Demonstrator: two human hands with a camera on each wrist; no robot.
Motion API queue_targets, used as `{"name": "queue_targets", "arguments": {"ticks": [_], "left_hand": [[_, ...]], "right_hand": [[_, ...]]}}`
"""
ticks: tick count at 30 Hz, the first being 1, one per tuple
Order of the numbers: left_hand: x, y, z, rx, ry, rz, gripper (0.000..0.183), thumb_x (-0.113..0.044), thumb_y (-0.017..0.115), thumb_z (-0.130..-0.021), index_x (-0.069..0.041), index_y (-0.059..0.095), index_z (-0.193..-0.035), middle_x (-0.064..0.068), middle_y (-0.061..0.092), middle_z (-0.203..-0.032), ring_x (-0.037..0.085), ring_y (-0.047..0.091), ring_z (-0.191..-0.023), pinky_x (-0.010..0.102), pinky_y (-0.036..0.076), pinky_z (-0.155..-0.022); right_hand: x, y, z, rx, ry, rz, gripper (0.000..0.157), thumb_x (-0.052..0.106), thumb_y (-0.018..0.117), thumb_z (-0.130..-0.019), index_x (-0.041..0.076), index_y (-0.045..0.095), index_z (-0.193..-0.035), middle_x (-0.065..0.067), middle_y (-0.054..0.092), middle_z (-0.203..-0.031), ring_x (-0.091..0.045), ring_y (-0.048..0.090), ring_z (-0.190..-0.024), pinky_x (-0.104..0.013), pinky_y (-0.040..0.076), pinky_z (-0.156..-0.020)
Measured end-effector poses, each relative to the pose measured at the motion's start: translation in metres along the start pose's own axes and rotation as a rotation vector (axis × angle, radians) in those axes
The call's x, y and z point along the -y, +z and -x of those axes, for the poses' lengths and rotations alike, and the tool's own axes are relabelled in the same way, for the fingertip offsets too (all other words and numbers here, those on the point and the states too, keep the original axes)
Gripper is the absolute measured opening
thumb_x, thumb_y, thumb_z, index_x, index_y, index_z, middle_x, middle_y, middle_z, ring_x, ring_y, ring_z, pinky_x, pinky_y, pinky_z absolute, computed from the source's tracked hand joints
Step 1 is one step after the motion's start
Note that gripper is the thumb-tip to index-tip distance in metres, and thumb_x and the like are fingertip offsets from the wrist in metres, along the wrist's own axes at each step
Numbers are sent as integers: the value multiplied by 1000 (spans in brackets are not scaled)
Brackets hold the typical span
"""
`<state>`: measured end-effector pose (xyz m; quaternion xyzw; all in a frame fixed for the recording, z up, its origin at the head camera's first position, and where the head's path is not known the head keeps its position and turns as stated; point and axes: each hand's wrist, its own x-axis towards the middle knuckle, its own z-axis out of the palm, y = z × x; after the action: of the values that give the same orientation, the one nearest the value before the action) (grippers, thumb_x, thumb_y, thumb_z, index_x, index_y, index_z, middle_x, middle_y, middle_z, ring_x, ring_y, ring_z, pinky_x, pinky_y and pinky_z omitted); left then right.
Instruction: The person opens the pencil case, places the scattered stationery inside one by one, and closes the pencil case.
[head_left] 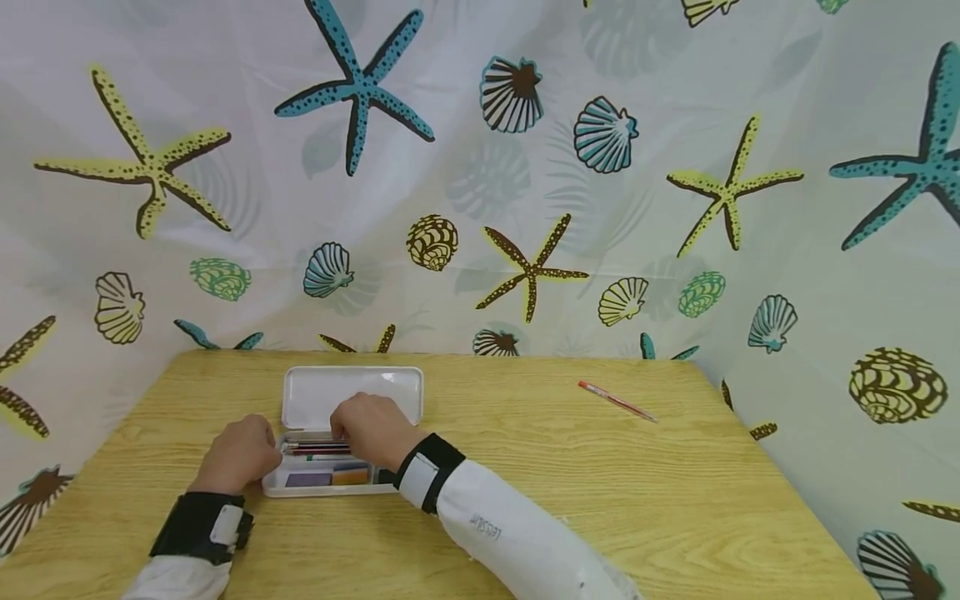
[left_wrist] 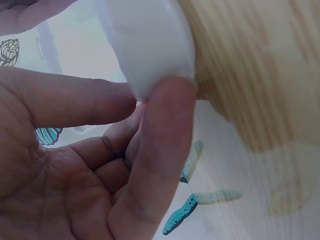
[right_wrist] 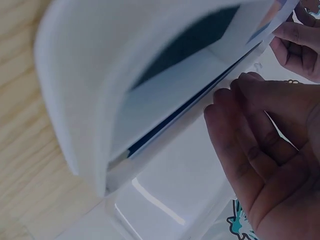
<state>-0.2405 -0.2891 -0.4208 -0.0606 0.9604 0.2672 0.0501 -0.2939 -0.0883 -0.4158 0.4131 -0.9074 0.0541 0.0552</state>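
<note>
A white pencil case (head_left: 330, 490) lies on the table with its lid (head_left: 352, 396) folded back. Several pencils (head_left: 318, 447) lie along its rear compartment; in front are a purple block (head_left: 308, 480) and an orange block (head_left: 350, 476). My left hand (head_left: 238, 454) pinches the case's left end between thumb and fingers, also visible in the left wrist view. Over the pencils, my right hand (head_left: 378, 429) reaches down with bent fingers. In the right wrist view its fingertips (right_wrist: 220, 97) gather at the case's rear wall; whether they hold anything is hidden.
A red-capped pen (head_left: 617, 402) lies apart on the right side of the wooden table (head_left: 600, 500). Behind and at both sides hangs a white cloth (head_left: 450, 183) printed with shells and starfish.
</note>
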Motion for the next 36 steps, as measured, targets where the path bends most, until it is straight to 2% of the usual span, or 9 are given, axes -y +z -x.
{"name": "queue_targets", "arguments": {"ticks": [11, 18, 23, 28, 36], "left_hand": [[-2, -1, 1, 6, -1, 11, 10, -3, 63, -82, 6, 57, -85, 12, 56, -74, 24, 57, -61, 33, 44, -55], [-1, 1, 0, 9, 4, 7, 11, -3, 63, -82, 6, 57, -85, 12, 56, -74, 24, 56, -62, 32, 44, -55], [-3, 0, 1, 10, 2, -6, 10, -3, 63, -82, 6, 58, -84, 12, 57, -74, 24, 57, -62, 32, 44, -55], [-3, 0, 2, 12, 6, -15, 12, -4, 63, -82, 7, 58, -85, 13, 57, -75, 24, 57, -62, 33, 44, -56], [-3, 0, 3, 1, 13, -5, 11, -3, 62, -81, 6, 57, -84, 13, 57, -74, 24, 57, -60, 32, 44, -54]], "right_hand": [[2, -3, 4, 10, -8, -13, 17, 5, 72, -93, 19, 82, -97, 10, 74, -92, 0, 63, -83, -14, 50, -74], [-10, -4, 5, 5, 17, -94, 16, 7, 70, -95, 17, 81, -97, 8, 74, -94, -2, 64, -85, -14, 50, -75], [-24, -20, 12, -2, 57, -199, 15, 7, 68, -97, 13, 81, -101, 4, 75, -98, -4, 66, -85, -15, 50, -74], [-36, -39, 25, -8, 61, -256, 13, 9, 70, -96, 10, 80, -105, 1, 76, -99, -7, 67, -87, -17, 51, -77], [-61, -65, 46, -103, 85, -327, 15, 10, 72, -95, 7, 80, -107, 0, 75, -97, -7, 66, -85, -19, 51, -75]]}}
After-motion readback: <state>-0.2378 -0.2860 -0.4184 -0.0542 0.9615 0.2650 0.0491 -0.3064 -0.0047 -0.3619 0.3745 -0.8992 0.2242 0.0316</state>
